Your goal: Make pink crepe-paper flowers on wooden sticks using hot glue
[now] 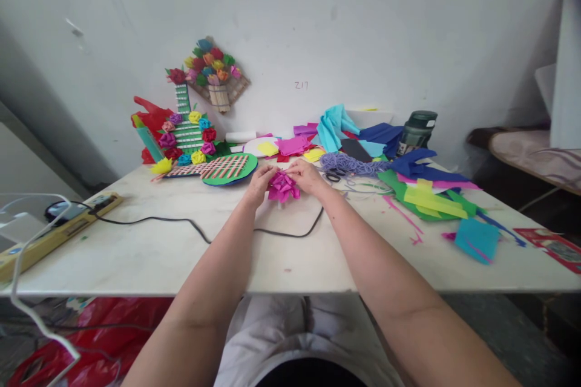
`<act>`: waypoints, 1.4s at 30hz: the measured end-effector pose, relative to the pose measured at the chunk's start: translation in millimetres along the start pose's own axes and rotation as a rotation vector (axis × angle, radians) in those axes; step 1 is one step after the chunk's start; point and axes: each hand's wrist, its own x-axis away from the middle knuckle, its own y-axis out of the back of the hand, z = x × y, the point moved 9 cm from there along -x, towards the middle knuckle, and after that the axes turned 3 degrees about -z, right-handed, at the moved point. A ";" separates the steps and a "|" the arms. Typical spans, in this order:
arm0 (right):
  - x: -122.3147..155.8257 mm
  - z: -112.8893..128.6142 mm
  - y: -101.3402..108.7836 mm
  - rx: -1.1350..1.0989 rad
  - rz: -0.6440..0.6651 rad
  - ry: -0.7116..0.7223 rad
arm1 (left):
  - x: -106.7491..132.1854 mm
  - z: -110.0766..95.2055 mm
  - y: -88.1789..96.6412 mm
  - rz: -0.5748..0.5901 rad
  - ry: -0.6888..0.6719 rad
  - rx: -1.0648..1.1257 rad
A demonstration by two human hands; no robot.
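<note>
A magenta paper flower (283,187) is held over the middle of the white table, its folded petals spreading toward me. My left hand (263,184) grips its left side with bent fingers. From the right, my right hand (305,174) pinches the upper edge of the flower between thumb and fingers. The fingertips of both hands nearly meet behind the petals, where part of the flower is hidden. Close beyond my right hand lie black-handled scissors (333,176) and a heap of purple yarn (351,164).
A guitar-shaped craft (231,168) and a paper-flower tower (188,133) stand left. Coloured paper (293,145) lies along the wall, with a dark bottle (415,133) behind right. A black cable (158,218) crosses the table from a power strip (59,236). Paper scraps (431,199) cover the right side.
</note>
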 end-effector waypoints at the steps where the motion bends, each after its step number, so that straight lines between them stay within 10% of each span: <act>1: 0.3 0.2 -0.4 0.000 0.002 0.001 | 0.6 0.2 -0.1 0.003 0.008 -0.003; 42: 3.1 5.5 7.4 0.023 0.077 0.080 | 11.7 -9.9 -13.1 0.166 0.014 0.040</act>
